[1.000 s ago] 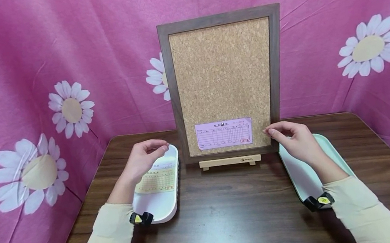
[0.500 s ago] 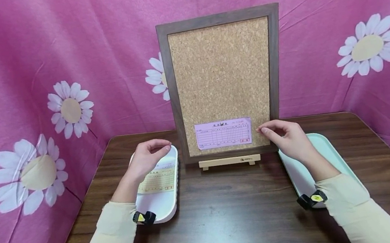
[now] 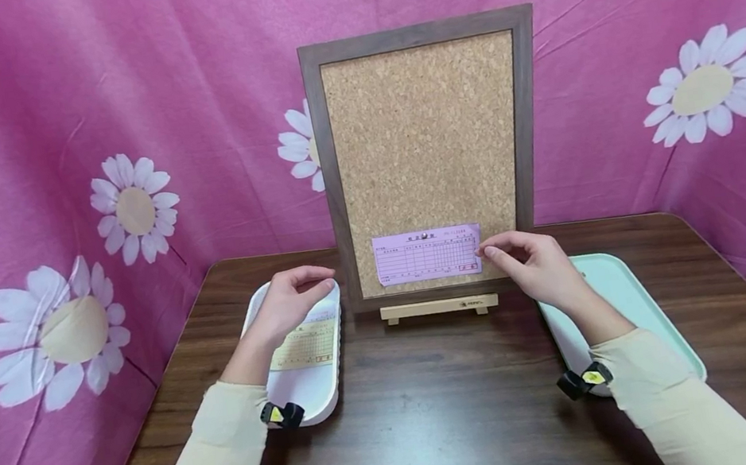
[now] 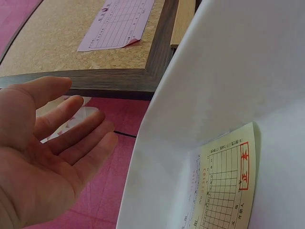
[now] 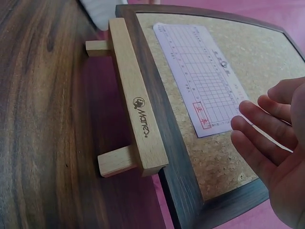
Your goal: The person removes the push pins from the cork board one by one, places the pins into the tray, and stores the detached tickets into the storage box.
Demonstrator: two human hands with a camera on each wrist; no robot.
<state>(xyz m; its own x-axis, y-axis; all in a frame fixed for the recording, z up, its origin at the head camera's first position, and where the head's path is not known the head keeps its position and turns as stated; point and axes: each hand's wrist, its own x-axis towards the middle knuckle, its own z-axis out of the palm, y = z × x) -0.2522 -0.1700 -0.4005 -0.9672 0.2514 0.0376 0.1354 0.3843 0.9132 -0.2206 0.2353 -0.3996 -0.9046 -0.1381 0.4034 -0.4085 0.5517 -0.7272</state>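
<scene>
A lilac receipt slip (image 3: 413,261) hangs low on the framed corkboard (image 3: 427,136), held by a silver pushpin (image 3: 425,235) at its top middle. In the left wrist view one lower corner of the slip curls up. My right hand (image 3: 533,265) is at the slip's right edge, its fingers relaxed and holding nothing; in the right wrist view the fingertips overlap that edge. My left hand (image 3: 291,302) hovers over the far end of the white tray (image 3: 330,409), fingers loose, nothing in them. Inside that tray lie a yellow receipt (image 4: 226,171) and a paler slip, partly covered.
The board stands on a small wooden easel foot (image 3: 439,308). A pale green tray (image 3: 630,282) sits on the right, partly hidden by my right arm. Brown wood-grain table (image 3: 439,431) below; pink curtain (image 3: 175,69) with daisies behind and at both sides.
My right hand has moved left from the board's right frame to the lilac slip's edge. My left hand has shifted slightly right. The slip and trays stay put.
</scene>
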